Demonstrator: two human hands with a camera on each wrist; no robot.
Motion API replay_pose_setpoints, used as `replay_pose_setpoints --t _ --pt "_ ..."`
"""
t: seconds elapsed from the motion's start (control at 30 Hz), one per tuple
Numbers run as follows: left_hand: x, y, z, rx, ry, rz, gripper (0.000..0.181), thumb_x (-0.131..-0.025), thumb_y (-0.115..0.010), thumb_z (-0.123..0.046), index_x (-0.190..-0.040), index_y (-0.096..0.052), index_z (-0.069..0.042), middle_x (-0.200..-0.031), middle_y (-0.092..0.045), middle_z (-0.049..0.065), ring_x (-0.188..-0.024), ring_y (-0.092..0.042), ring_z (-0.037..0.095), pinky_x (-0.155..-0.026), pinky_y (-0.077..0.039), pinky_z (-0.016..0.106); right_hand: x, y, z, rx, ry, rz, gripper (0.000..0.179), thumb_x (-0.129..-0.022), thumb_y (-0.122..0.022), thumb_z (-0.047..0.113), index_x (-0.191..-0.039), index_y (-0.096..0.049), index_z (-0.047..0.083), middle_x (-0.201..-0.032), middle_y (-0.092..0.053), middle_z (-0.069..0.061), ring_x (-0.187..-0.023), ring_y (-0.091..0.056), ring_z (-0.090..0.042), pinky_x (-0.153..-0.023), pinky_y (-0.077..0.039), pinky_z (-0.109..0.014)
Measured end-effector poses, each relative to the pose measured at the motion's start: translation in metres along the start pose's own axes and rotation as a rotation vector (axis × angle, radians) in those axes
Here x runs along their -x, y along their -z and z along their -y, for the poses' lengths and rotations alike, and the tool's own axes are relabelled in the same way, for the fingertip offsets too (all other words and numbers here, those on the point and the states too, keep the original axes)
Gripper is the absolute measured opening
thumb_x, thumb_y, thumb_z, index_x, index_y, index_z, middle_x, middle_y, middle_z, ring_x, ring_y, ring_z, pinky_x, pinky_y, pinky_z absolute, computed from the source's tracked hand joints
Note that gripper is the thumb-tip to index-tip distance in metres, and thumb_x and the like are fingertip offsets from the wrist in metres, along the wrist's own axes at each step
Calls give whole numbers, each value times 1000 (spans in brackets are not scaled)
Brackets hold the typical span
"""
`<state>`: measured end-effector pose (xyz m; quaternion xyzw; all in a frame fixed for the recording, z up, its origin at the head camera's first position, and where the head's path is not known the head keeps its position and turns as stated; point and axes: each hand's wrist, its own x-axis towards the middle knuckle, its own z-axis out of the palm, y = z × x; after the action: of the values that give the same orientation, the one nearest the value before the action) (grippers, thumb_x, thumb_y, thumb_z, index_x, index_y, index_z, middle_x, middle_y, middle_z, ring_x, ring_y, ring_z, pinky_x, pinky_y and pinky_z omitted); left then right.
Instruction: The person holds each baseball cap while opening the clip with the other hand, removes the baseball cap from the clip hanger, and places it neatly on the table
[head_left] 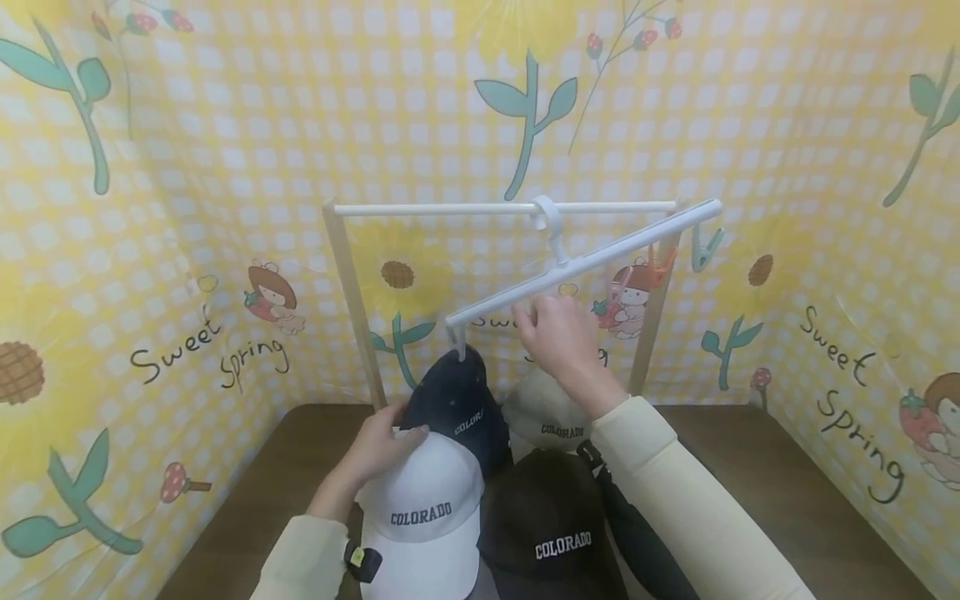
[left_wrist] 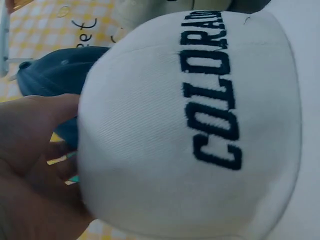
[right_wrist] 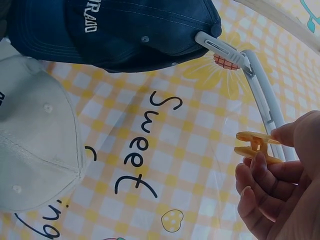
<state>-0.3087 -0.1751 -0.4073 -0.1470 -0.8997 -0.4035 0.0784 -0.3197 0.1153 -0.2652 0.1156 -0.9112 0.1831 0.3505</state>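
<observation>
My right hand [head_left: 561, 340] is below the white bar hanger [head_left: 517, 290], its thumb and fingers pinching a yellow-orange clip [right_wrist: 257, 145] attached to it. The hanger hooks over a rail and tilts, its left end low. A pale clip [right_wrist: 220, 47] at that end grips the top of a navy cap [head_left: 446, 392], which hangs from it. With my left hand [head_left: 381, 446] I hold a white cap [head_left: 423, 479] by the top of its crown, partly overlapping the navy one in the head view. The white cap's front, lettered COLORADO, faces me; some left fingers are hidden behind it.
A white rail [head_left: 435, 210] spans two wooden posts. Green [head_left: 705, 248] and orange [head_left: 662, 262] clips hang near the hanger's raised right end. A beige cap [head_left: 536, 408] and a dark brown cap [head_left: 543, 500] stand on the brown table [head_left: 258, 492]. Yellow checked cloth surrounds everything.
</observation>
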Motion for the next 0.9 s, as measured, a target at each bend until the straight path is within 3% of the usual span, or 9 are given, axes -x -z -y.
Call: replay_pose_setpoints --t 0.1,0.27,0.43,0.6,0.8,0.9 --pt "-5 -6 0 4 -33 -7 41 -94 -72 -18 -133 -64 -7 -123 -71 15 -117 -65 39 -95 -53 55 1 -2 1 4 6 0 56 -104 -55 36 -52 -44 15 -44 -42 2 -40 -39 -17 -38 -27 -29" --pt "-11 -11 -3 13 -80 -62 11 -97 -69 -12 -106 -75 -10 -102 -76 9 -94 -72 28 -80 -59 46 1 -5 -1 40 10 -6 57 -102 -58 47 -56 -46 16 -48 -45 2 -44 -43 -18 -40 -31 -32" --pt "-15 -12 -15 5 -188 -193 12 -100 -66 -10 -103 -77 -12 -96 -75 4 -89 -70 21 -79 -57 41 -1 -9 -7 97 4 -48 63 -103 -54 50 -52 -43 15 -45 -42 1 -43 -40 -19 -40 -31 -34" --pt "-14 -12 -40 43 -319 -307 12 -100 -64 -4 -101 -75 -7 -95 -71 4 -87 -67 20 -74 -55 38 -3 -10 -5 118 1 -57 67 -105 -49 47 -47 -40 16 -42 -39 2 -40 -38 -18 -38 -29 -33" --pt "-10 -21 -62 76 -447 -353 16 -97 -64 3 -105 -75 -5 -104 -72 5 -100 -68 20 -83 -57 39 -4 -18 17 -41 19 38 49 -104 -49 24 -57 -53 10 -48 -48 0 -42 -42 -15 -40 -34 -27" --pt "-8 -26 -69 66 -478 -339 17 -97 -64 2 -109 -74 -4 -109 -72 6 -107 -68 22 -89 -56 39 -10 -23 28 -156 3 81 44 -104 -55 28 -66 -63 6 -49 -53 0 -41 -45 -13 -40 -36 -26"
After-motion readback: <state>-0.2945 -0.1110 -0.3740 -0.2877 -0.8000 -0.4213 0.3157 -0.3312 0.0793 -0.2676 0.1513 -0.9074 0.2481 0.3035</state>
